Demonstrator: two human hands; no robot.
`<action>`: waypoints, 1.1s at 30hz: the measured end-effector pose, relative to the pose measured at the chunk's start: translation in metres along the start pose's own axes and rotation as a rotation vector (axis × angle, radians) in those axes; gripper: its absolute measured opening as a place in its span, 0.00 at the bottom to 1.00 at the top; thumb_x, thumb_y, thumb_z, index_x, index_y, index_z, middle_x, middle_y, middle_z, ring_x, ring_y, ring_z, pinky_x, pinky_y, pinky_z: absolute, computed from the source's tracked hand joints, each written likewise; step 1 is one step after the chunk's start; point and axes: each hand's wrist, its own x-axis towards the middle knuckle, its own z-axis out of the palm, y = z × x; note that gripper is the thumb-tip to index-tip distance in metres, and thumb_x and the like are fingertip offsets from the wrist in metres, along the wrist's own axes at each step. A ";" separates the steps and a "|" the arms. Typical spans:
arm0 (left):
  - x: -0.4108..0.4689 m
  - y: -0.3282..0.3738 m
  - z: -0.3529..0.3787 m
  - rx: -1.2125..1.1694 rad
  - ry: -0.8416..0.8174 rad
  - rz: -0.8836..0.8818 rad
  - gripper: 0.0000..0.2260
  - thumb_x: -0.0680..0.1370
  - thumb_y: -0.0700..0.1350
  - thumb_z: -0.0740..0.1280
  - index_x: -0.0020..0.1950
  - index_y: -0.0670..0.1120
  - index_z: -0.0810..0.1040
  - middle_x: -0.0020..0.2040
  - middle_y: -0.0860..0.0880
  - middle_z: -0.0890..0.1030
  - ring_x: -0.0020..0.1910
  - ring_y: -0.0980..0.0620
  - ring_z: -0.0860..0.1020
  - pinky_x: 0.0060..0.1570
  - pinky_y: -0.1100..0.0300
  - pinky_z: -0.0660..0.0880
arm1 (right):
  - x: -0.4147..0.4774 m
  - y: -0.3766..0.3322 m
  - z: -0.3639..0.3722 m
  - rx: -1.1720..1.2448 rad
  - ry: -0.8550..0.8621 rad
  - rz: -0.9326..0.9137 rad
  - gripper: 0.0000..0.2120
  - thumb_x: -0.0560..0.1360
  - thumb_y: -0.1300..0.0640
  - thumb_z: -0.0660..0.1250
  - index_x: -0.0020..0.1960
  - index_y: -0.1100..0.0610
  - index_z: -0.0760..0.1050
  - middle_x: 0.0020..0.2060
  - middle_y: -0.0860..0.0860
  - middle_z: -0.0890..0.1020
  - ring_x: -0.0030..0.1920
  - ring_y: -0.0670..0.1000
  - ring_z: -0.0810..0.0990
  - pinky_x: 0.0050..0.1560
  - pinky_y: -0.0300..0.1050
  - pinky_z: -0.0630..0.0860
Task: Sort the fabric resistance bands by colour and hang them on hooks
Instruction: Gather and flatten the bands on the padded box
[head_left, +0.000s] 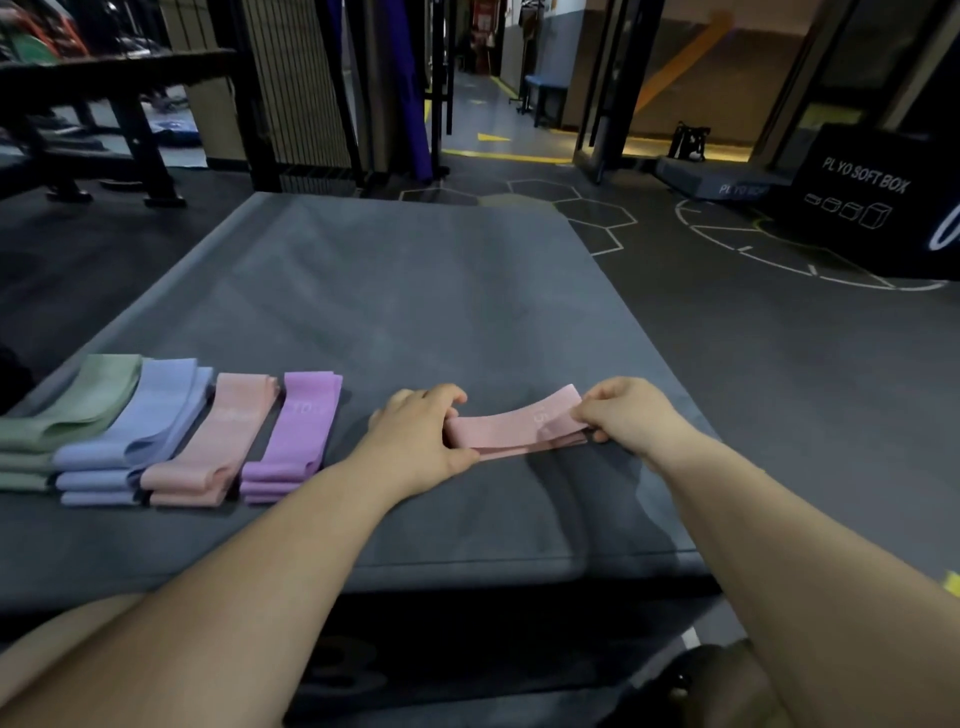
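A pink fabric band is stretched flat between both hands just above the grey mat. My left hand pinches its left end and my right hand pinches its right end. To the left, four piles of folded bands lie side by side on the mat: green bands, blue bands, pink bands and purple bands. No hooks are in view.
The mat's front edge drops to a dark floor. A black plyo soft box stands at the far right, a black bench at the far left, and a slatted partition behind the mat.
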 end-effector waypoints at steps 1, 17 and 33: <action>0.000 -0.001 0.000 -0.019 -0.008 -0.008 0.29 0.71 0.56 0.71 0.69 0.54 0.66 0.63 0.57 0.75 0.67 0.50 0.66 0.64 0.53 0.66 | 0.001 0.001 0.001 -0.026 0.000 -0.007 0.04 0.71 0.57 0.70 0.38 0.54 0.79 0.31 0.53 0.81 0.32 0.49 0.77 0.29 0.38 0.68; 0.000 -0.003 -0.002 -0.097 -0.066 -0.056 0.33 0.68 0.58 0.75 0.70 0.55 0.66 0.67 0.56 0.71 0.70 0.51 0.63 0.69 0.49 0.64 | 0.003 0.011 0.007 -0.238 0.040 -0.084 0.14 0.70 0.48 0.70 0.54 0.48 0.74 0.44 0.49 0.81 0.46 0.52 0.78 0.43 0.43 0.70; -0.009 0.005 0.016 0.244 -0.264 0.200 0.25 0.83 0.59 0.47 0.79 0.57 0.45 0.79 0.59 0.42 0.77 0.57 0.38 0.75 0.46 0.37 | -0.022 0.031 0.018 -0.770 -0.163 -0.443 0.36 0.78 0.33 0.44 0.80 0.50 0.44 0.79 0.44 0.44 0.78 0.47 0.38 0.78 0.50 0.43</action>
